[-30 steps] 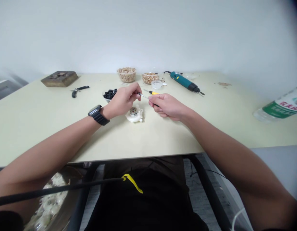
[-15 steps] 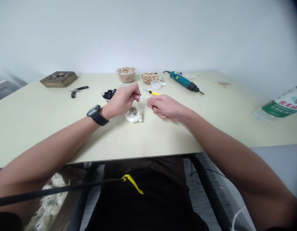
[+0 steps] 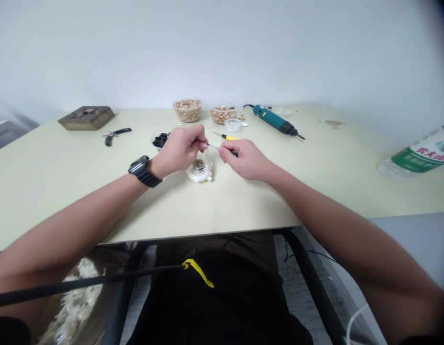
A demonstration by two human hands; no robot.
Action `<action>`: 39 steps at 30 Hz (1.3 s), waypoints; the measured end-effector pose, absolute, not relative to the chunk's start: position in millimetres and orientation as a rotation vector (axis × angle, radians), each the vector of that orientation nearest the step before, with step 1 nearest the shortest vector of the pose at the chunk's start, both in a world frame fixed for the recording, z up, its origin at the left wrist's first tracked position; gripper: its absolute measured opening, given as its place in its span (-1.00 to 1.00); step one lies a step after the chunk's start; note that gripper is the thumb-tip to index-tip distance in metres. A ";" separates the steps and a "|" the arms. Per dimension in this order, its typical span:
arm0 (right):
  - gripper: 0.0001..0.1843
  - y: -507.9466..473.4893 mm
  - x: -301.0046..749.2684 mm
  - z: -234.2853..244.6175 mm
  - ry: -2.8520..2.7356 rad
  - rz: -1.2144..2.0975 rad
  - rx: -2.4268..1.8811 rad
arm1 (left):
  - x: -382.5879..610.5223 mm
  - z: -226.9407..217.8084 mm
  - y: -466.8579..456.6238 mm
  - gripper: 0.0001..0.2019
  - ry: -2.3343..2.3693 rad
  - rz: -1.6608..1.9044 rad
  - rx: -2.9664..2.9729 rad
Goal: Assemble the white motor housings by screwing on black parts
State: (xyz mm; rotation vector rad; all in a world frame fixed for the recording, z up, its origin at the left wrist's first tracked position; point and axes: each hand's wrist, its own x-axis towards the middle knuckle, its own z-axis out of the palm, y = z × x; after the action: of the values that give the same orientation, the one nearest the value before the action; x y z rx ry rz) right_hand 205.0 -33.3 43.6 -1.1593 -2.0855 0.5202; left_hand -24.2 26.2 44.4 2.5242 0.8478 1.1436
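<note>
My right hand (image 3: 245, 158) is closed around a slim screwdriver (image 3: 213, 145); its dark green handle peeks out behind the fingers, and its metal shaft points left. At the tip, my left hand (image 3: 188, 146) is closed in a pinch, with a bit of red showing between the fingers; what exactly it holds is too small to make out. Just below the two hands, a white plastic housing (image 3: 199, 175) with a round metal motor (image 3: 198, 165) in it lies on the table. A bowl of black parts (image 3: 160, 140) is partly hidden behind my left hand.
Tubs of small beige parts (image 3: 187, 111) and orange-brown parts (image 3: 223, 115) stand at the back, near a clear lidded cup (image 3: 232, 125). A yellow-handled tool (image 3: 229, 137), a teal electric screwdriver (image 3: 275, 120), pliers (image 3: 116, 136), a dark block (image 3: 87, 118) and a bottle (image 3: 416, 155) lie around.
My right hand has turned a little around the screwdriver and now shows more of its back. My left hand keeps its pinch at the tip. The white housing stays put.
</note>
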 end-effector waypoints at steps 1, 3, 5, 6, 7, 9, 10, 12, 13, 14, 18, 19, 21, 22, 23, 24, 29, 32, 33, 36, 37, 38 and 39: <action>-0.60 -32.9 205.2 42.8 -2.097 0.493 -1.155 | -24.4 44.6 26.6 -0.79 0.848 1.134 2.532; -0.60 -32.4 205.4 41.2 -2.118 0.434 -1.147 | -24.8 44.8 27.6 -0.80 0.839 1.116 2.547; -0.62 -32.1 205.8 39.6 -2.138 0.369 -1.138 | -25.1 44.9 28.6 -0.81 0.824 1.106 2.560; -0.63 -31.9 206.1 39.0 -2.148 0.338 -1.133 | -25.3 44.9 29.0 -0.82 0.821 1.104 2.564; -0.64 -31.8 206.5 38.4 -2.157 0.308 -1.130 | -25.5 45.0 29.3 -0.82 0.822 1.098 2.565; -0.66 -31.6 207.7 37.7 -2.180 0.249 -1.133 | -26.0 45.4 29.7 -0.83 0.828 1.080 2.563; -0.67 -31.7 208.4 37.4 -2.196 0.217 -1.142 | -26.4 45.6 29.8 -0.84 0.831 1.068 2.562; -0.67 -32.4 209.7 37.0 -2.241 0.134 -1.180 | -27.3 45.9 30.0 -0.84 0.832 1.037 2.561; -0.67 -33.0 210.2 36.8 -2.270 0.077 -1.207 | -27.8 46.0 30.1 -0.83 0.833 1.018 2.563; -0.67 -33.8 210.6 36.5 -2.303 0.010 -1.237 | -28.2 46.0 30.3 -0.83 0.834 0.998 2.567; -0.65 -35.8 209.8 34.6 -2.377 -0.229 -1.333 | -28.5 44.9 31.2 -0.82 0.835 0.950 2.573; -0.65 -35.5 209.1 34.3 -2.358 -0.216 -1.335 | -28.1 44.3 31.3 -0.83 0.840 0.959 2.567; -0.65 -33.9 207.3 34.8 -2.273 -0.067 -1.313 | -26.7 43.1 31.3 -0.82 0.861 0.994 2.559; -0.65 -32.7 206.4 35.8 -2.215 0.051 -1.304 | -26.0 42.4 31.2 -0.82 0.874 1.014 2.562; -0.64 -31.6 205.6 37.4 -2.153 0.189 -1.308 | -25.4 41.7 31.1 -0.81 0.886 1.033 2.569; -0.62 -30.6 205.1 39.5 -2.090 0.344 -1.325 | -24.9 41.0 30.9 -0.81 0.896 1.050 2.579; -0.51 -31.9 205.1 49.8 -1.748 1.197 -1.361 | -24.3 38.5 28.8 -0.81 0.870 1.134 2.609; -0.53 -34.8 205.7 51.0 -1.670 1.425 -1.308 | -24.3 38.7 26.5 -0.80 0.835 1.153 2.634; -0.54 -35.3 205.5 50.4 -1.691 1.413 -1.292 | -24.4 39.0 25.9 -0.80 0.837 1.145 2.640; -0.52 -35.1 203.9 47.7 -1.877 1.139 -1.254 | -25.2 40.4 25.4 -0.78 0.854 1.107 2.640; -0.51 -34.6 203.2 46.7 -1.956 1.002 -1.240 | -25.7 40.9 25.7 -0.77 0.854 1.093 2.639; -0.50 -34.1 202.7 45.6 -2.028 0.861 -1.226 | -26.3 41.4 26.0 -0.77 0.850 1.082 2.638; -0.50 -33.5 202.3 44.6 -2.083 0.729 -1.212 | -26.8 41.8 26.4 -0.77 0.844 1.071 2.636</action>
State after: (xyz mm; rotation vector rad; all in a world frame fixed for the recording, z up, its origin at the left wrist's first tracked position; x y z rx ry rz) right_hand 202.3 -33.5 44.6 -1.2121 -2.0829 0.7286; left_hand -26.8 26.4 41.8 2.6364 0.8436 1.0708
